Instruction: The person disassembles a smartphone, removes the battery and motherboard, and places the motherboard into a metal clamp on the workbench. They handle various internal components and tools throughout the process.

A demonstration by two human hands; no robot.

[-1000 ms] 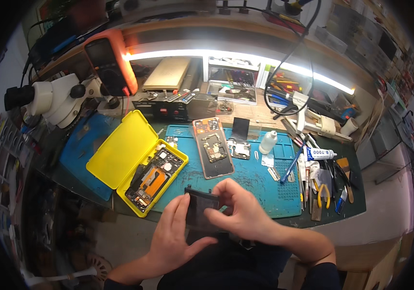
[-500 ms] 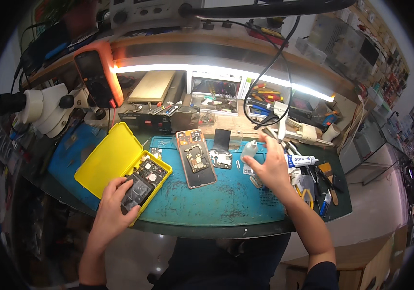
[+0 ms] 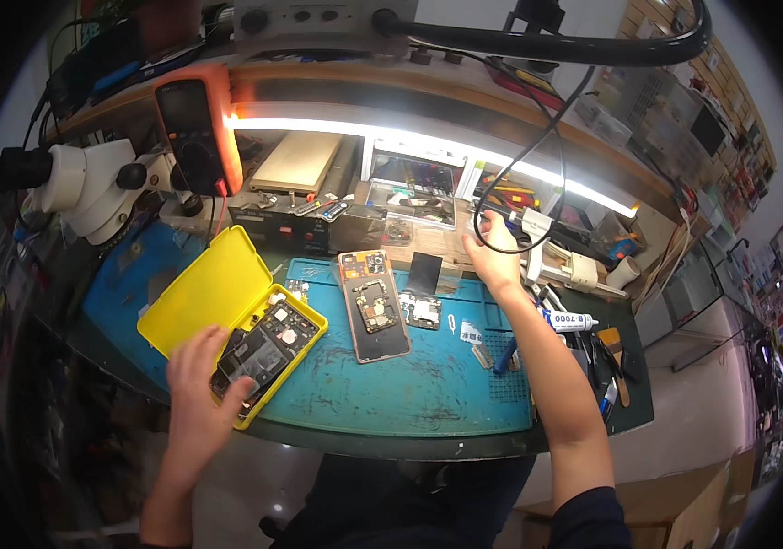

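My left hand (image 3: 204,384) is slightly blurred, fingers apart, at the near left edge of an open yellow case (image 3: 200,280). Inside lies a dark phone assembly (image 3: 263,352) with a translucent black part on top. My right hand (image 3: 494,261) reaches to the wooden ledge at the back, fingers curled around a pale bottle, mostly hidden behind them and a black cable loop. On the blue mat (image 3: 337,393) are an orange-edged phone housing (image 3: 382,337) with a board on it, a smaller board (image 3: 423,311) below a black flap, and small metal pieces.
A microscope (image 3: 80,197) and orange multimeter (image 3: 186,133) stand left. A power supply (image 3: 277,229), tool bins and a light strip line the back. A cable loop hangs over the right side, where a white clamp (image 3: 579,270), glue tube (image 3: 567,320), pliers and blades lie.
The black part held by both hands earlier now lies in the case. My left hand has loosened from it. My right hand has moved the bottle off the mat toward the back.
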